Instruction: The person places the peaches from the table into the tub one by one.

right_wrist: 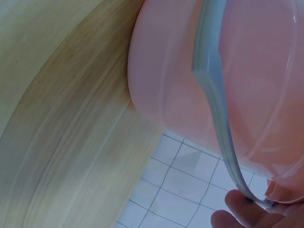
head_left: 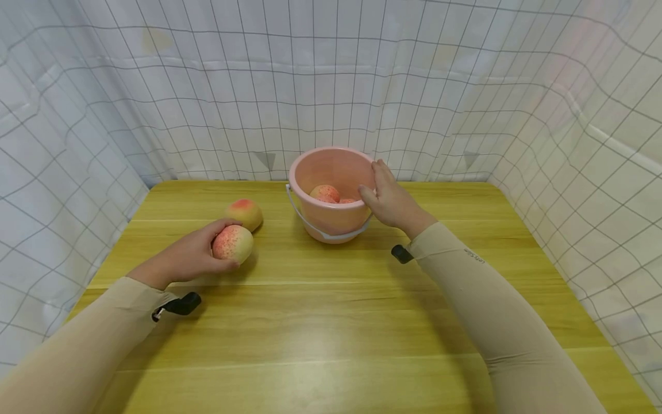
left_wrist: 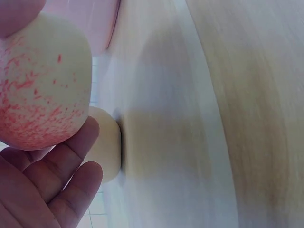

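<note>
My left hand [head_left: 193, 253] grips a speckled pink and cream peach [head_left: 233, 244], fingers and thumb around its sides. In the left wrist view this peach [left_wrist: 42, 80] is held above the wooden surface. A second, yellow peach with a red top [head_left: 245, 214] sits on the table just behind it. My right hand [head_left: 390, 198] holds the right rim of a pink bucket [head_left: 331, 221], thumb over the inside edge and fingers outside. Inside the bucket lie peaches [head_left: 324, 194], partly hidden by the front wall.
The bucket's white handle [head_left: 331, 236] hangs down across its front. The wooden table [head_left: 310, 322] reaches to white grid-patterned curtains [head_left: 331, 86] at the back and both sides. The bucket stands near the table's back edge.
</note>
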`<state>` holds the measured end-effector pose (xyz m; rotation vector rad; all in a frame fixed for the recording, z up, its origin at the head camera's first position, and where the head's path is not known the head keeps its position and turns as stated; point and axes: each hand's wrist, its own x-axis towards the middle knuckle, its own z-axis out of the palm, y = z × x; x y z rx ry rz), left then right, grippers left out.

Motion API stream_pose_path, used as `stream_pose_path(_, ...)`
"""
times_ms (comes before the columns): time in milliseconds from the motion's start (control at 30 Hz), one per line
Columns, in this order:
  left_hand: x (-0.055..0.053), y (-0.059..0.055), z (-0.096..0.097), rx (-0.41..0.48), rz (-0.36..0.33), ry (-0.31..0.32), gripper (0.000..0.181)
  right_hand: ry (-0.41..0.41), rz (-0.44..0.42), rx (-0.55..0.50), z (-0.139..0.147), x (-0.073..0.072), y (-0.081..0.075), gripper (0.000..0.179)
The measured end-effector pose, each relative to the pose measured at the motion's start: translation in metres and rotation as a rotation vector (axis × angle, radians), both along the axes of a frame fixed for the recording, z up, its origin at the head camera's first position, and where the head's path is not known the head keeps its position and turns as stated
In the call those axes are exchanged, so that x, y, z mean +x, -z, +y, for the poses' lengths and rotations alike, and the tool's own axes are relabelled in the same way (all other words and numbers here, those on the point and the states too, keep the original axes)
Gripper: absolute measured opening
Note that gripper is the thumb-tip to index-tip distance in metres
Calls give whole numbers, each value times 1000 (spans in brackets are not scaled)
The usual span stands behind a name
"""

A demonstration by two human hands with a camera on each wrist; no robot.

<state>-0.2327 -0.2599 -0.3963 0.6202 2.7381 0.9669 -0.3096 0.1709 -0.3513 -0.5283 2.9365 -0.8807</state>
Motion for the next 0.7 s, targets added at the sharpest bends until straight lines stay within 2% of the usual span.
stream_pose_path(367, -2, -6, 7, 31, 48, 4, 74, 4, -8, 1, 0, 0, 1, 84)
stream_pose_path(700, -4, -15, 15, 95, 44, 15, 69, 0, -9, 3, 0, 0, 1, 83)
